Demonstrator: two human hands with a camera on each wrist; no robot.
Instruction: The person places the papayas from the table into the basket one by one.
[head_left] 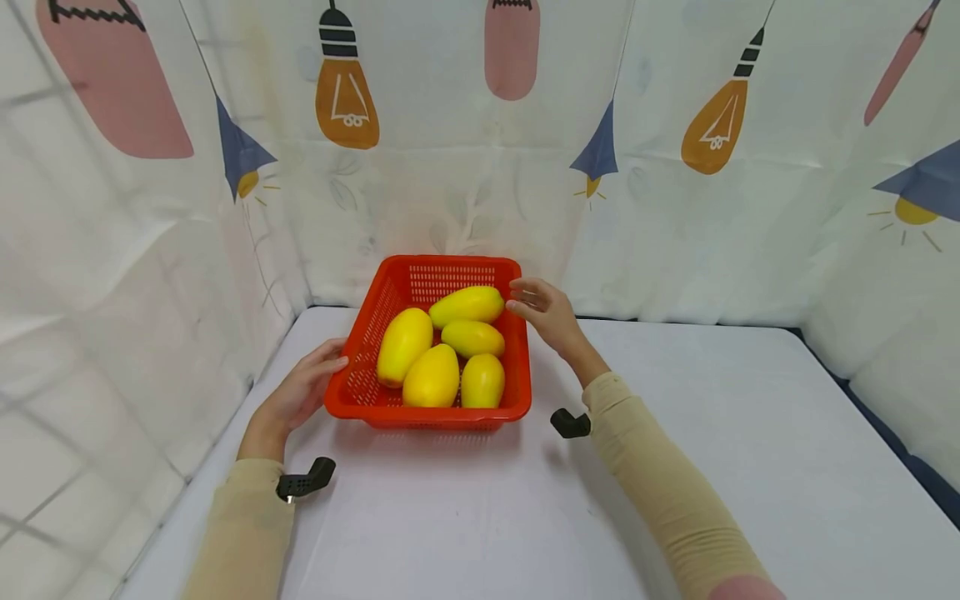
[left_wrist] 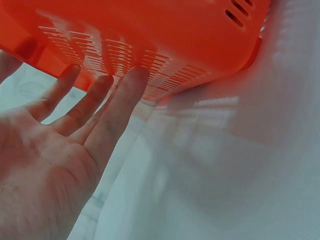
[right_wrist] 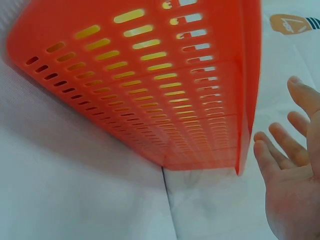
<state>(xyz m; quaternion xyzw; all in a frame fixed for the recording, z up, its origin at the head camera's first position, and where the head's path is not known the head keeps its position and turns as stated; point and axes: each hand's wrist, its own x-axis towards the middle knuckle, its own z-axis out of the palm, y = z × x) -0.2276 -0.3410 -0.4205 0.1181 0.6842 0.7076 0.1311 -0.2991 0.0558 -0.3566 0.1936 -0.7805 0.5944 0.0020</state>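
A red plastic basket [head_left: 431,414] with slotted walls stands on the white table, holding several yellow mangoes [head_left: 405,346]. At its left side is my left hand [head_left: 303,387], its fingertips [left_wrist: 135,77] right at the slotted wall below the rim. Those fingers are nearly straight and spread, with the thumb near the rim in the left wrist view. My right hand [head_left: 547,312] hovers by the far right corner of the basket, fingers loosely bent and holding nothing. From the right wrist view, its fingertips [right_wrist: 260,137] are outside the rim, and yellow shows through the slots.
The white table [head_left: 720,433] reaches to the right and toward me. Behind it hangs a white curtain [head_left: 450,192] printed with lamps and bulbs, continuing along both sides. Dark camera mounts [head_left: 307,481] stick out at both wrists.
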